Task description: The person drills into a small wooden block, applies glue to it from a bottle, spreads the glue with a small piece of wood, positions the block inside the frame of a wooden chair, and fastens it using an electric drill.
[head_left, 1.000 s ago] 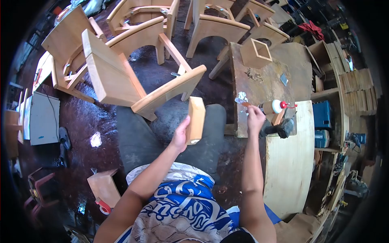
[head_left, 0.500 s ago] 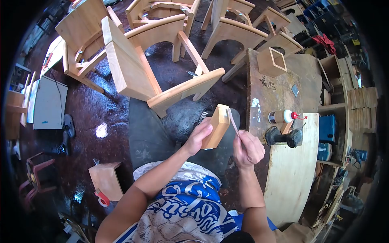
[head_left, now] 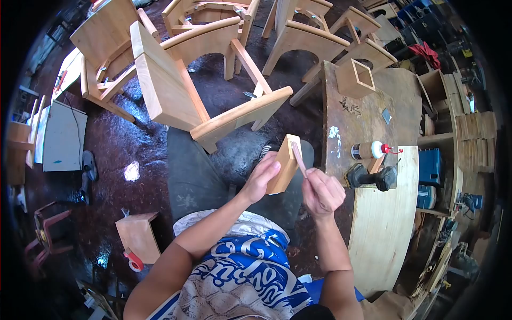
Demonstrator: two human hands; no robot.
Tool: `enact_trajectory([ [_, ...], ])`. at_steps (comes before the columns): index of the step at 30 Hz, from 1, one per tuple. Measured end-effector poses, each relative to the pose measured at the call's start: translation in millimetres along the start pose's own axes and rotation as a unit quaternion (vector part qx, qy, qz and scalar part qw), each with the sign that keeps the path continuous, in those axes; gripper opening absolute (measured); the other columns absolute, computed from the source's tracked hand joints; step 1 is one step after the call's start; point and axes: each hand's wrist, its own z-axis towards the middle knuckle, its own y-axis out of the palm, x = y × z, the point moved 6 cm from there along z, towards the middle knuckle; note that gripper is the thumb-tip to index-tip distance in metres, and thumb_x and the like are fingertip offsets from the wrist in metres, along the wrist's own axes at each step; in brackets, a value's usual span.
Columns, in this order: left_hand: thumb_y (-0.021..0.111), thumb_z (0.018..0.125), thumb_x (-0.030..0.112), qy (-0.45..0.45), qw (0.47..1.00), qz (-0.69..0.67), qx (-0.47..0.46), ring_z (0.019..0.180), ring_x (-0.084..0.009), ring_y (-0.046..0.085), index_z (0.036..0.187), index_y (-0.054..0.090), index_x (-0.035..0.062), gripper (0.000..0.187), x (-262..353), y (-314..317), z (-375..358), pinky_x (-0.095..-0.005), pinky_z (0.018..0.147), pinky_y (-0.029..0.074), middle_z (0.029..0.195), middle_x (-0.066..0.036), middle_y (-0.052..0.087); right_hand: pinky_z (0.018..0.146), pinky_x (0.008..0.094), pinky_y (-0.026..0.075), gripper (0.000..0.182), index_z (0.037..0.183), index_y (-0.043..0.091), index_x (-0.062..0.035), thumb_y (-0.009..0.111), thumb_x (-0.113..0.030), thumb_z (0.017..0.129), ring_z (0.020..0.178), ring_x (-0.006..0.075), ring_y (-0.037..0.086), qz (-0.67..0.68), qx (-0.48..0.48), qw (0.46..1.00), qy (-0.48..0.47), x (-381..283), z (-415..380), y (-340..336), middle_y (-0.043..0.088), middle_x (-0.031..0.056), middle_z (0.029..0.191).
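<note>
My left hand (head_left: 261, 179) is closed around the left side of a light wooden block (head_left: 284, 173), which is held tilted above my lap. Between the thumb and fingers of my right hand (head_left: 324, 193) is a thin, flat, pinkish-brown strip (head_left: 298, 157). The strip's upper end lies against the right edge of the block near its top. I cannot tell what the strip is made of.
Beyond my knees, a wooden chair (head_left: 242, 114) lies tipped, with more chairs behind. On the worktable (head_left: 349, 125) at right are an open wooden box (head_left: 355, 78), a glue bottle (head_left: 369, 150) and a dark cordless tool (head_left: 370, 177). A wooden piece (head_left: 138, 237) and red tape dispenser (head_left: 133, 260) sit left.
My right hand has shifted slightly left and up, bringing the strip closer along the block's edge. The block has turned a little in my left hand.
</note>
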Motion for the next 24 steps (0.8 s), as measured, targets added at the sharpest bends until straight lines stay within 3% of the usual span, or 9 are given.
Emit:
enact_trajectory([
  [5,0.044,0.105,0.032,-0.017,0.998,-0.053,0.020,0.123,-0.0217,0.048,0.128,0.058,-0.0067,0.047,-6,-5,0,-0.0330,0.107,0.035,0.128,-0.013,0.051,0.057,0.0283,0.050,0.026,0.089,0.074,-0.0032,0.078,0.005,0.064,0.064,0.0189,0.066,0.037,-0.019,0.999,-0.029,-3,0,-2,0.072,0.0079,0.085],
  [7,0.040,0.107,0.031,-0.058,0.993,-0.097,0.019,0.118,-0.0130,0.052,0.138,0.048,-0.0008,0.046,-9,-3,-1,-0.0277,0.102,0.038,0.124,-0.005,0.053,0.057,0.0287,0.051,0.027,0.088,0.074,-0.0032,0.076,0.005,0.063,0.065,0.0193,0.067,0.022,-0.017,0.999,-0.018,0,0,-5,0.072,0.0081,0.083],
  [10,0.039,0.107,0.031,-0.035,0.998,-0.053,-0.006,0.117,-0.0124,0.053,0.137,0.049,0.0001,0.045,-7,0,1,-0.0273,0.102,0.038,0.122,-0.005,0.055,0.057,0.0290,0.051,0.027,0.088,0.073,-0.0035,0.075,0.006,0.062,0.065,0.0205,0.067,0.036,-0.001,0.999,-0.006,6,1,-6,0.071,0.0078,0.082],
  [17,0.042,0.106,0.032,-0.023,0.999,-0.026,-0.020,0.117,-0.0155,0.051,0.134,0.052,-0.0031,0.046,-4,7,0,-0.0304,0.102,0.038,0.123,-0.009,0.052,0.059,0.0293,0.051,0.028,0.090,0.074,-0.0028,0.074,0.007,0.064,0.066,0.0206,0.068,0.042,-0.009,0.999,-0.008,4,2,-9,0.072,0.0084,0.082],
  [19,0.041,0.106,0.033,-0.078,0.988,-0.132,0.005,0.116,-0.0157,0.053,0.134,0.052,-0.0027,0.047,-2,10,-1,-0.0305,0.101,0.039,0.123,-0.009,0.053,0.059,0.0291,0.051,0.028,0.091,0.075,-0.0024,0.075,0.007,0.065,0.066,0.0205,0.068,0.052,-0.019,0.998,-0.006,3,-1,-12,0.073,0.0086,0.082],
  [21,0.041,0.107,0.034,-0.072,0.990,-0.119,0.001,0.116,-0.0155,0.053,0.134,0.052,-0.0027,0.047,-2,7,-2,-0.0302,0.101,0.039,0.123,-0.008,0.054,0.059,0.0289,0.051,0.027,0.091,0.075,-0.0019,0.076,0.007,0.065,0.066,0.0204,0.068,0.064,-0.030,0.998,-0.005,6,-2,-13,0.073,0.0088,0.082],
  [24,0.041,0.107,0.034,-0.063,0.993,-0.103,-0.010,0.116,-0.0150,0.053,0.134,0.052,-0.0028,0.047,-5,9,-1,-0.0296,0.101,0.039,0.123,-0.008,0.054,0.059,0.0292,0.051,0.026,0.092,0.076,-0.0021,0.078,0.005,0.067,0.065,0.0215,0.068,0.041,0.027,0.999,0.008,13,1,-20,0.073,0.0101,0.082],
])
